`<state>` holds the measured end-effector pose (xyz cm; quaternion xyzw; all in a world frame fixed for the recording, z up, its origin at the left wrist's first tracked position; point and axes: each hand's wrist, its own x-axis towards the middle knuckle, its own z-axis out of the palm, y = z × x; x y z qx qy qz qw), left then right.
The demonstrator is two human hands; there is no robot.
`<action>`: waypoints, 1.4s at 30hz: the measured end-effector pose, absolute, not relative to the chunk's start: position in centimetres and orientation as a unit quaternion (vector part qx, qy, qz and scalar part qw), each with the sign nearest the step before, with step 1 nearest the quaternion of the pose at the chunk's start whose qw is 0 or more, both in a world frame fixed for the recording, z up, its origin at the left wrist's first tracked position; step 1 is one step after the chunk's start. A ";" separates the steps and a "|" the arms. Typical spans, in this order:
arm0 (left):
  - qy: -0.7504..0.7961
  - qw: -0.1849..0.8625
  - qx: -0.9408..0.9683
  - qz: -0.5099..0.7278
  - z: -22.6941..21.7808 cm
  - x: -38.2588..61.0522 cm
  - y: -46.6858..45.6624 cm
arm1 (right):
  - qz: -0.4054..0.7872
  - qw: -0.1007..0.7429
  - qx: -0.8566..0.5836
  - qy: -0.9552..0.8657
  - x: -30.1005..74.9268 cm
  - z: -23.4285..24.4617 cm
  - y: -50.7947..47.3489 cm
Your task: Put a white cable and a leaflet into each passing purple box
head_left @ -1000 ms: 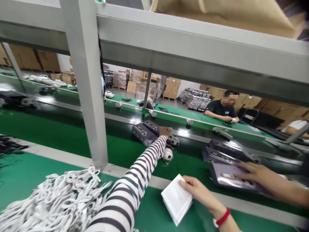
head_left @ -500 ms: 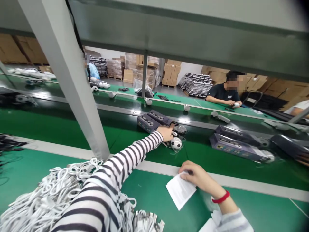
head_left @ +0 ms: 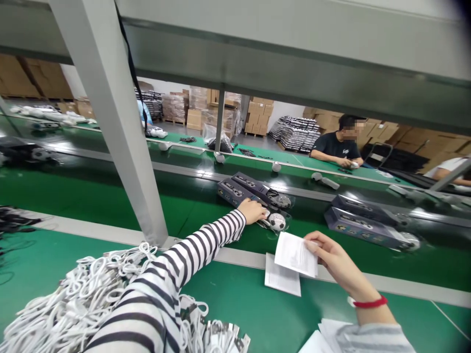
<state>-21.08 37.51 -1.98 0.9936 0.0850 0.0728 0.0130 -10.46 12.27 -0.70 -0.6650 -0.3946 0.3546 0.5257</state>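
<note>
I log the left hand curled at the bagged soccer-patterned ball, nearer it than the right hand pinching a white leaflet.

White folded leaflet pinched in the right hand, just above a second leaflet lying flat on the green counter; left hand outstretched, fingers just beside a small football-patterned ball in clear plastic.

B/W striped sleeve, red wristband, white leaflet, green bench.
</note>
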 end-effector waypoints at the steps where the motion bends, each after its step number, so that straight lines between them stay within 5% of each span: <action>1: 0.079 0.005 0.994 0.080 -2.0 -21.0 37.3 | 0.350 0.542 -0.664 -0.378 -10.2 -0.8 12.2; 4: 0.080 0.053 0.982 0.163 -1.5 -21.2 36.1 | 0.327 0.587 -0.662 -0.333 -9.6 -1.1 12.2; 6: 0.080 0.175 0.963 0.188 -0.8 -21.8 34.7 | 0.291 0.621 -0.662 -0.303 -9.3 -1.2 12.5; 11: 0.034 0.592 0.802 -0.073 0.0 -24.2 31.0 | 0.185 0.655 -0.680 -0.273 -9.2 -1.5 13.2; 15: 0.031 0.723 0.683 -0.104 -0.9 -25.5 30.0 | 0.183 0.620 -0.696 -0.312 -9.7 -1.8 13.7; 23: 0.099 0.723 0.683 0.019 -3.1 -26.0 30.7 | 0.395 0.588 -0.622 -0.333 -11.9 -2.5 13.7; 29: 0.078 0.699 0.706 0.078 -2.1 -26.7 30.6 | 0.509 0.656 -0.496 -0.256 -13.1 -3.1 14.4; 37: 0.155 0.651 0.708 0.226 -1.8 -26.4 32.6 | 0.367 0.727 -0.554 -0.171 -9.8 -4.1 14.2; 42: 0.154 0.360 0.865 0.315 1.1 -24.3 34.4 | 0.099 0.699 -0.691 -0.156 -0.8 -1.5 14.8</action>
